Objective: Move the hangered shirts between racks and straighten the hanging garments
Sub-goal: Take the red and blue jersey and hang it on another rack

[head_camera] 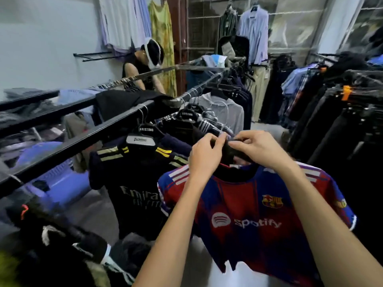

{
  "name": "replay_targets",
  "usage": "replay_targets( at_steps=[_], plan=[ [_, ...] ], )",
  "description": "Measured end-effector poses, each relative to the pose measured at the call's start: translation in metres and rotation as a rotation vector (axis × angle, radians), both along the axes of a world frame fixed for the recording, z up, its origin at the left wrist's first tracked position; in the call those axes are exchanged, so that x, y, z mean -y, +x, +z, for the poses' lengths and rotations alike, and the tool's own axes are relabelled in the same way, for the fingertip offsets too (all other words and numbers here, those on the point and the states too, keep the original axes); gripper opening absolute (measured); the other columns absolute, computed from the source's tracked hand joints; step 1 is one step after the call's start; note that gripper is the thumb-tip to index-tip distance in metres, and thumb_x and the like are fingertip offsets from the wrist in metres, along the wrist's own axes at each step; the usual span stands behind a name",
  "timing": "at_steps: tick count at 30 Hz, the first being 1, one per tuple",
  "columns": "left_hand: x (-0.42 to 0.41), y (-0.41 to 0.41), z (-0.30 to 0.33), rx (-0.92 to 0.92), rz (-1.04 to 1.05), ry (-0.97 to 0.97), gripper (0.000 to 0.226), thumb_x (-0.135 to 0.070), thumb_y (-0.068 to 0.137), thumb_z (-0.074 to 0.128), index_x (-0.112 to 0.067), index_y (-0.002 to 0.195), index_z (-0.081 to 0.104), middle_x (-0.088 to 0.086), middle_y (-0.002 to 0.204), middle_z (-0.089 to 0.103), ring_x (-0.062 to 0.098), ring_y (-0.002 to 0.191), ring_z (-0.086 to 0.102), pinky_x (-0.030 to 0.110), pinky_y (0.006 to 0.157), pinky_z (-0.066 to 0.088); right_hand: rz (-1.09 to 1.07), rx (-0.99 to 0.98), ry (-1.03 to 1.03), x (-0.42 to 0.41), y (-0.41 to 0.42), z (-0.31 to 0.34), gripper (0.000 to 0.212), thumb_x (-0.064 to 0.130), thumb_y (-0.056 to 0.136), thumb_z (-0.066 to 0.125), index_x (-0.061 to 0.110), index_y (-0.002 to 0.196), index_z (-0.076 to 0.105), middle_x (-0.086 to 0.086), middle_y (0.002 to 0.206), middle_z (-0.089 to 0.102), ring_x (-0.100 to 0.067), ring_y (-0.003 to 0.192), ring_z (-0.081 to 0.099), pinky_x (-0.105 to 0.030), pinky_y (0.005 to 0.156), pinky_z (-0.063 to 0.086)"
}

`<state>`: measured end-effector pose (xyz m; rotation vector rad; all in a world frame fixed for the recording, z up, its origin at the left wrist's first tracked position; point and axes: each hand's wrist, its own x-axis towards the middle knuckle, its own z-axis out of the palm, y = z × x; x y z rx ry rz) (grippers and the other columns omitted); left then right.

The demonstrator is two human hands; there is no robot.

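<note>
While red-and-blue Spotify jersey (255,216) hangs front toward camera, long axis vertical, collar up, hem down, both hands meet at top of its dark hanger (229,153) above collar. Left hand (205,156) – fingers curled, pinching hanger top. Right hand (257,148) – fingertips pinching same spot. Just left, black Emirates jersey (132,189) hangs from black rack rail (83,139), front toward camera. Farther along rail, grey hoodie (226,112). Beyond rack, person in black sleeveless top (136,69) bends over.
</note>
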<state>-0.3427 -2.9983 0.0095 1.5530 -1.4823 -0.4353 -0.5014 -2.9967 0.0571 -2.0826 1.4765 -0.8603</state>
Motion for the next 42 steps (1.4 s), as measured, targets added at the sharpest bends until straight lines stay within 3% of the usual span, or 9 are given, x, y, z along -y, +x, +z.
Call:
replay_targets(
  at_steps=[3, 6, 10, 14, 18, 24, 30, 35, 42],
  plan=[
    [0.010, 0.040, 0.001, 0.043, 0.204, -0.058, 0.051, -0.066, 0.092, 0.046, -0.020, 0.102, 0.064, 0.003, 0.107, 0.063, 0.028, 0.107, 0.058, 0.044, 0.093, 0.045, 0.162, 0.010, -0.008, 0.029, 0.060, -0.002, 0.015, 0.023, 0.099, 0.061, 0.024, 0.087, 0.069, 0.006, 0.056, 0.067, -0.006, 0.048, 0.064, -0.014, 0.045, 0.045],
    [0.015, 0.088, -0.001, 0.001, 0.388, -0.095, 0.048, -0.067, 0.091, 0.049, -0.021, 0.099, 0.061, -0.003, 0.104, 0.053, 0.023, 0.106, 0.054, 0.046, 0.099, 0.039, 0.262, -0.042, -0.070, 0.047, 0.120, -0.007, 0.026, 0.020, 0.099, 0.056, 0.020, 0.075, 0.064, 0.006, 0.050, 0.055, -0.005, 0.042, 0.050, -0.015, 0.044, 0.033],
    [0.019, 0.146, -0.003, -0.096, 0.478, -0.113, 0.042, -0.059, 0.087, 0.058, -0.022, 0.107, 0.059, -0.002, 0.109, 0.054, 0.024, 0.113, 0.053, 0.044, 0.103, 0.041, 0.318, -0.023, -0.108, 0.064, 0.183, -0.017, 0.023, 0.027, 0.094, 0.059, 0.020, 0.076, 0.071, 0.003, 0.063, 0.066, -0.012, 0.063, 0.063, -0.038, 0.061, 0.054],
    [0.032, 0.187, -0.002, -0.179, 0.528, 0.029, 0.063, -0.066, 0.074, 0.052, -0.018, 0.113, 0.067, 0.005, 0.119, 0.062, 0.028, 0.118, 0.054, 0.048, 0.107, 0.040, 0.319, 0.022, -0.121, 0.067, 0.223, -0.027, 0.018, 0.035, 0.091, 0.059, 0.028, 0.091, 0.076, 0.003, 0.078, 0.073, -0.022, 0.085, 0.071, -0.044, 0.074, 0.059],
    [0.034, 0.205, 0.002, -0.250, 0.436, 0.108, 0.008, -0.036, 0.090, 0.061, -0.028, 0.090, 0.065, -0.009, 0.100, 0.061, 0.007, 0.092, 0.055, 0.026, 0.085, 0.042, 0.304, 0.031, -0.069, 0.076, 0.243, -0.041, 0.018, 0.036, 0.089, 0.061, 0.029, 0.094, 0.077, 0.003, 0.081, 0.074, -0.023, 0.087, 0.070, -0.044, 0.075, 0.059],
    [0.043, 0.217, -0.012, -0.018, 0.426, 0.224, 0.052, -0.037, 0.092, 0.057, -0.015, 0.138, 0.052, 0.008, 0.140, 0.049, 0.027, 0.129, 0.049, 0.040, 0.107, 0.041, 0.387, -0.067, 0.006, 0.094, 0.243, -0.061, 0.035, 0.054, 0.078, 0.058, 0.034, 0.099, 0.078, 0.007, 0.091, 0.077, -0.016, 0.092, 0.072, -0.044, 0.081, 0.060],
    [0.006, 0.144, -0.004, 0.486, 0.741, 0.102, 0.056, -0.042, 0.090, 0.060, -0.002, 0.126, 0.048, 0.019, 0.132, 0.050, 0.035, 0.122, 0.050, 0.047, 0.099, 0.044, 0.273, 0.002, -0.073, 0.105, 0.193, -0.036, 0.023, 0.053, 0.087, 0.066, 0.037, 0.099, 0.077, 0.015, 0.092, 0.076, -0.001, 0.093, 0.069, -0.037, 0.090, 0.058],
    [0.027, 0.089, -0.020, 0.596, 0.258, -0.161, 0.031, -0.034, 0.086, 0.062, -0.010, 0.106, 0.056, 0.007, 0.109, 0.054, 0.028, 0.103, 0.053, 0.040, 0.086, 0.045, 0.147, -0.105, -0.225, 0.107, 0.126, -0.034, 0.034, 0.038, 0.096, 0.062, 0.030, 0.129, 0.068, 0.002, 0.125, 0.070, -0.017, 0.119, 0.063, -0.040, 0.103, 0.049],
    [0.070, -0.014, 0.010, 0.646, -0.324, -0.237, 0.058, -0.047, 0.090, 0.057, -0.008, 0.134, 0.056, 0.009, 0.137, 0.056, 0.027, 0.129, 0.049, 0.040, 0.113, 0.034, -0.222, -0.307, -0.133, 0.063, -0.045, -0.029, 0.053, 0.040, 0.101, 0.058, 0.028, 0.152, 0.046, -0.010, 0.159, 0.039, -0.030, 0.147, 0.034, -0.044, 0.118, 0.031]
  ],
)
